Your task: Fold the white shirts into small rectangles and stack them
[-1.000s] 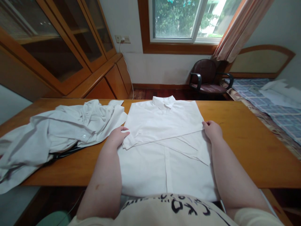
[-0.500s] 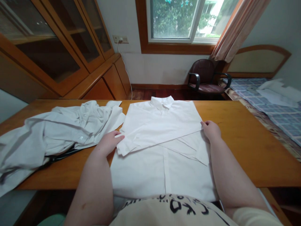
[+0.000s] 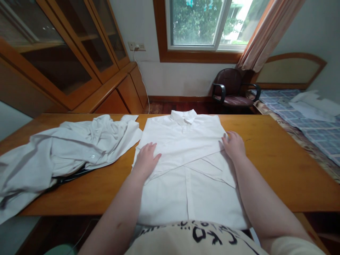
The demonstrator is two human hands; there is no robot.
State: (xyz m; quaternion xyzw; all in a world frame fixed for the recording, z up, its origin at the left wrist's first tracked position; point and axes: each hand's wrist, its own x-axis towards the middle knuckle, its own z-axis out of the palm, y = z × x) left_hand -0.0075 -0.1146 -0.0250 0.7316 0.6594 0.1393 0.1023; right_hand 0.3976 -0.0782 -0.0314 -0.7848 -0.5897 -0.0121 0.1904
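A white collared shirt [image 3: 164, 194] lies on the table before me, its collar toward the far edge. Both sleeves are folded across the front, crossing low on the chest. My left hand [image 3: 146, 157] rests open on the sleeve at the left side, fingers spread on the cloth. At the shirt's right edge is my right hand [image 3: 234, 144], its thumb on the white cloth and its fingers apart by the side fold. The lower hem is partly hidden by my own printed top [image 3: 196, 241].
A heap of crumpled white clothes [image 3: 77, 141] with a dark strip lies on the left of the wooden table [image 3: 271, 170]. Beyond the table stand a glass-fronted cabinet [image 3: 106, 79], a brown armchair [image 3: 231, 86] and a bed [image 3: 305, 117] with checked bedding.
My left hand has let go of the sleeve's edge and moved right, flat onto the cloth. The right hand has loosened from the edge and shifted slightly up and left.
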